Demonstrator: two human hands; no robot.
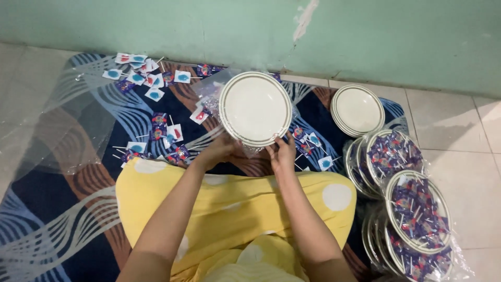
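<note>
I see my left hand [219,151] and right hand [282,154] both gripping the lower rim of the cream plate stack [254,108] — clear wrap [211,91] around it — mid-mat [62,209].

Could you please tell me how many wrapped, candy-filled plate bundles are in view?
3, all at the right: one wrapped bundle beside the empty plate stack, one below it, one at the bottom edge. More may be hidden underneath.
</note>
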